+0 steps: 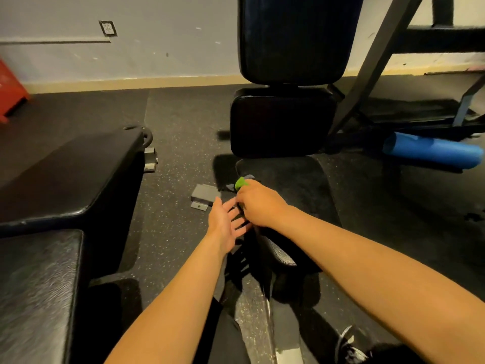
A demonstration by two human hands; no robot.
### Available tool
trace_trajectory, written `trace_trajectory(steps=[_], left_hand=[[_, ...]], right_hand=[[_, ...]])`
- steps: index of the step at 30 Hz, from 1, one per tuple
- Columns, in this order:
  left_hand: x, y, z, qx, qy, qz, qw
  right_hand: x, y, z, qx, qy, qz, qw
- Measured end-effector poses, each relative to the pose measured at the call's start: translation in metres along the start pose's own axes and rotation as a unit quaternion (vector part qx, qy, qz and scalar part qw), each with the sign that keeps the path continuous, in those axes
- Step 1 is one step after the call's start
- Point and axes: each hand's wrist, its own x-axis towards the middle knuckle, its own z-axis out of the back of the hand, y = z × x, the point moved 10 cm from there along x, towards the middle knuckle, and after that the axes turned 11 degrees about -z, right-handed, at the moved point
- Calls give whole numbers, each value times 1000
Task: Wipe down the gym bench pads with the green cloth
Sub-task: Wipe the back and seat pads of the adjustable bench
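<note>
An upright black back pad [296, 38] stands ahead, with a smaller black pad [283, 122] below it and a dark seat pad [301, 185] nearer to me. My right hand [259, 203] is closed on the green cloth [240, 183], of which only a small corner sticks out past my fingers, at the seat pad's left edge. My left hand [225, 219] is just left of it with fingers spread, its fingertips by the right hand, holding nothing.
A second bench with two black pads [73, 169] fills the left side. A blue foam roller [433, 151] lies on the right under a dark steel frame [378, 61]. Grey metal plates [203, 195] sit on the speckled rubber floor. A red box [10, 85] is far left.
</note>
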Motion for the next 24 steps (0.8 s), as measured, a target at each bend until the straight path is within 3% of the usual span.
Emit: trace_trajectory(steps=[5,9,15,21,24], left_hand=[[14,-7,0,21,14,-19,1000],[32,-23,-2,24,8,-38,999],[39,-53,3,44,-19,-105,993],[26,-49,-3,76,-1,-122,990],[27,-51,-17,77,10,-133,988]], right_hand=[[63,8,-3,-105,-23,17,994],[90,5,-9,-170,-25,-22,985],[75,12,-4,-165,0,-27,986],[44,9,8,23,23,0,999],[39,-3,24,227,30,1,973]])
